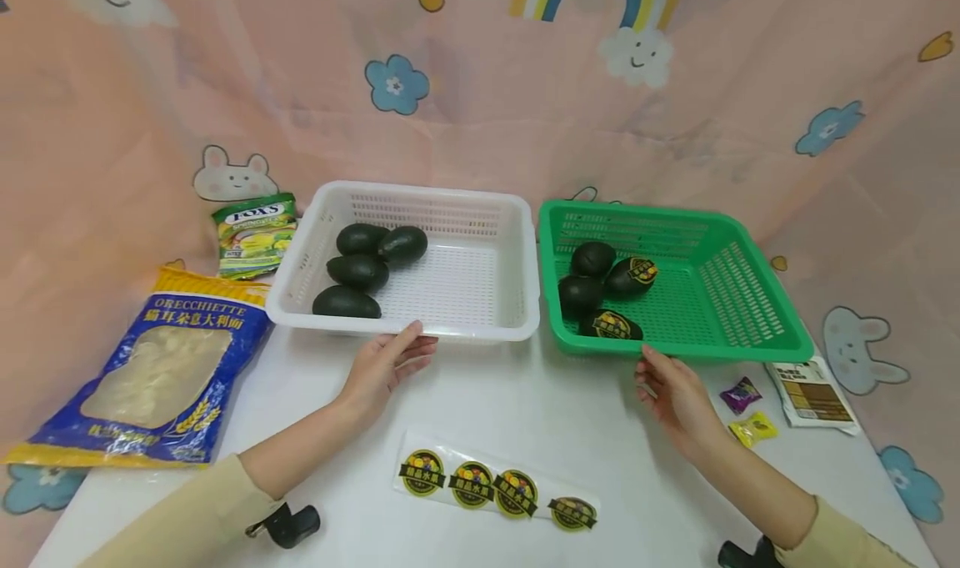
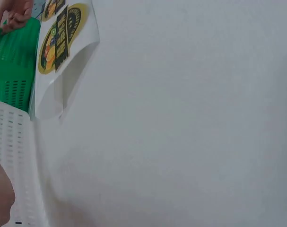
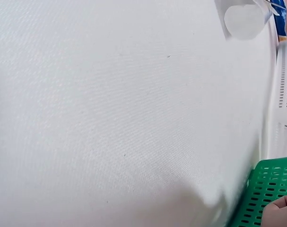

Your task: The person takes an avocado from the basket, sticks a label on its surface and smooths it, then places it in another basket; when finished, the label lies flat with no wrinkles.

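A white plastic basket [image 1: 480,330] stands on the left in the head view, with several dark green avocados [image 1: 358,273] inside and no stickers visible on them. My left hand [image 1: 378,372] holds its front rim, thumb on top and fingers below. To its right is a green basket [image 1: 738,280] with several darker avocados [image 1: 581,295]; two of these show black-and-gold stickers. My right hand [image 1: 675,401] pinches the front rim of the green basket near its middle. A strip of round fruit stickers [image 1: 471,485] lies on the table between my forearms.
At the left lie a blue and yellow orecchiette pasta bag [image 1: 157,376] and a green Fox's candy bag [image 1: 257,238]. Purple [image 1: 741,395] and yellow [image 1: 753,429] wrapped candies and a white-brown packet [image 1: 813,394] sit at the right. A pink patterned cloth [image 1: 480,118] hangs behind the table.
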The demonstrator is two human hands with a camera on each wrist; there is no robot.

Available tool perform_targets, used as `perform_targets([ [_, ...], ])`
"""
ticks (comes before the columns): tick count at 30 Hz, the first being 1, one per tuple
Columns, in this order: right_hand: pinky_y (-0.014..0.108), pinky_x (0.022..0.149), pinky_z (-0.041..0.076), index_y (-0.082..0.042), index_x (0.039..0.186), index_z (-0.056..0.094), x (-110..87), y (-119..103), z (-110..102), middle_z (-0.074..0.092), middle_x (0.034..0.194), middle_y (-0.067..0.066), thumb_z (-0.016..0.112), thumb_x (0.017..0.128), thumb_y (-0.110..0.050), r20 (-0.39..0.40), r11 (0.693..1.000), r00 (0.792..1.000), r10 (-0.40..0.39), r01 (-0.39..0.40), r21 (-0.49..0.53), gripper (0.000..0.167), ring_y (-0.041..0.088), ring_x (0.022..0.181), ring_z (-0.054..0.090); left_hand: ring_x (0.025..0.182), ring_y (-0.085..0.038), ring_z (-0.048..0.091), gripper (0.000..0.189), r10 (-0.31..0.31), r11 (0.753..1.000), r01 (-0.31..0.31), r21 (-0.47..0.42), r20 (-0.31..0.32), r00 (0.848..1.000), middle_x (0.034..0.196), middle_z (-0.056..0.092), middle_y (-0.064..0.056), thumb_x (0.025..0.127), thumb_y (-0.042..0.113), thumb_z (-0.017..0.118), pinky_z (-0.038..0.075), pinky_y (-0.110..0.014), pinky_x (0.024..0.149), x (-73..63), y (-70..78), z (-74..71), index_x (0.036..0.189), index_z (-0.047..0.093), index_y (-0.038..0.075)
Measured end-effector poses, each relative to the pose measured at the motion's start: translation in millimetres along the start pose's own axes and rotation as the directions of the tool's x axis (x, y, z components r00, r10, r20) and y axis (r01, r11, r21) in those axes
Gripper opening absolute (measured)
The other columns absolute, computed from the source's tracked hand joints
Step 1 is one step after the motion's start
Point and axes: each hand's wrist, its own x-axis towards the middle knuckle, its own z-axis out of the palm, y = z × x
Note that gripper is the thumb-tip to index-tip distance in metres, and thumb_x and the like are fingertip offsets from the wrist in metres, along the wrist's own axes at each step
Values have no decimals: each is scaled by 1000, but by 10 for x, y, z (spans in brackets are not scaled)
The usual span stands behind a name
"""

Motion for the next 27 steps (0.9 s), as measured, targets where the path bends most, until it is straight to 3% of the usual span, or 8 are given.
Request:
perform_targets([
  [4, 21, 70, 51, -15, 102, 68, 4, 21, 176, 65, 92, -2, 53, 102, -24, 114, 984, 990, 80, -61, -167, 17, 9, 82, 58, 89, -15, 70, 29, 12, 1000, -12, -14, -21, 1000, 92, 73, -6, 97, 19, 63, 55, -31, 85, 25, 44, -69, 108, 63, -8],
  [7, 28, 77, 53, -7, 115, 64, 44, -95, 479, 65, 101, 3, 59, 99, -24, 264, 902, 953, 152, -24, -431, 24, 16, 89, 59, 90, -15, 70, 36, 16, 1000, -16, 13, 4, 1000, 94, 73, -7, 97, 21, 63, 55, -31, 85, 30, 58, -80, 113, 61, -11],
  [9, 35, 81, 53, -3, 117, 62, 117, -282, 748, 65, 104, 7, 62, 97, -24, 387, 807, 905, 176, 93, -583, 29, 22, 92, 59, 90, -14, 70, 35, 16, 1000, -16, 21, 15, 1000, 94, 74, -6, 97, 22, 63, 55, -31, 85, 30, 71, -90, 111, 63, -10],
  [12, 41, 84, 52, -3, 118, 62, 306, -645, 1214, 65, 109, 9, 62, 97, -24, 574, 682, 792, 208, 303, -665, 30, 28, 98, 59, 88, -14, 70, 34, 17, 999, -18, 32, 27, 1000, 94, 74, -6, 96, 23, 64, 55, -31, 84, 28, 87, -103, 109, 66, -9],
  [14, 42, 88, 51, -7, 119, 63, 487, -870, 1542, 64, 113, 8, 60, 98, -25, 659, 616, 711, 245, 411, -672, 27, 28, 102, 58, 88, -14, 70, 33, 15, 999, -17, 41, 32, 999, 94, 74, -6, 96, 23, 64, 55, -30, 84, 22, 94, -111, 108, 67, -8],
  [17, 40, 94, 49, -9, 122, 61, 809, -1071, 2014, 62, 118, 7, 58, 99, -23, 718, 549, 623, 311, 499, -671, 27, 26, 108, 57, 88, -14, 70, 32, 9, 998, -11, 60, 40, 999, 94, 74, -6, 96, 23, 64, 55, -30, 83, 7, 103, -121, 107, 68, -6],
  [24, 27, 89, 48, -10, 121, 65, 1491, -861, 2846, 64, 119, 5, 59, 98, -19, 756, 273, 555, 348, 711, -648, 25, 14, 105, 58, 88, -15, 70, 34, -2, 997, -1, 83, 38, 999, 96, 74, -8, 96, 23, 64, 55, -30, 82, -12, 108, -135, 109, 68, -8],
  [27, 22, 93, 44, -8, 125, 64, 1651, -650, 3111, 63, 124, 7, 61, 97, -17, 777, 214, 489, 395, 774, -596, 30, 12, 111, 56, 88, -14, 69, 37, 1, 996, -5, 93, 45, 999, 96, 74, -8, 96, 23, 64, 55, -30, 83, -9, 108, -127, 112, 66, -11],
])
